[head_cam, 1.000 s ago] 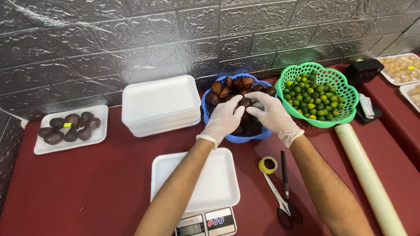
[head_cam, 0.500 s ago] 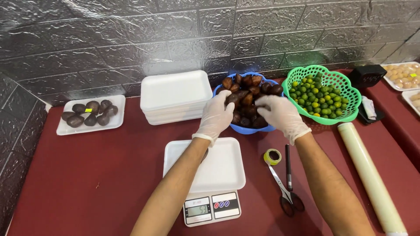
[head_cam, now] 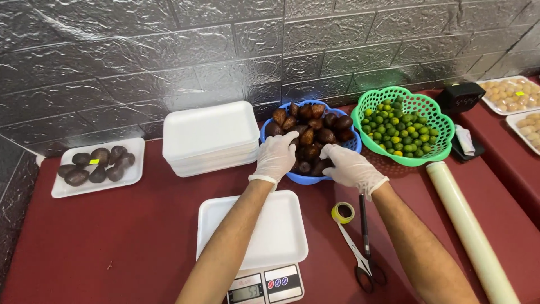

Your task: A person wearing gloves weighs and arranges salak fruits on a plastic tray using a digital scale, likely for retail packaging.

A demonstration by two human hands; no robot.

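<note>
Both my hands wear white gloves and reach into a blue basket (head_cam: 271,125) heaped with dark brown scaly fruits (head_cam: 315,126). My left hand (head_cam: 277,156) rests on the fruits at the basket's near left side. My right hand (head_cam: 350,166) curls around fruits at the near right; its fingertips are hidden among them. In front of me an empty white foam tray (head_cam: 253,231) sits on a small digital scale (head_cam: 264,284).
A stack of white foam trays (head_cam: 209,135) stands left of the basket; a filled tray of brown fruits (head_cam: 97,166) lies far left. A green basket of small limes (head_cam: 406,126), a film roll (head_cam: 471,225), scissors (head_cam: 364,247), a tape roll (head_cam: 342,212) and trays of pale fruits (head_cam: 511,94) are right.
The view has shifted, so everything sits lower and further right in the frame. Both hands have stayed in the blue basket, working among the fruits.
</note>
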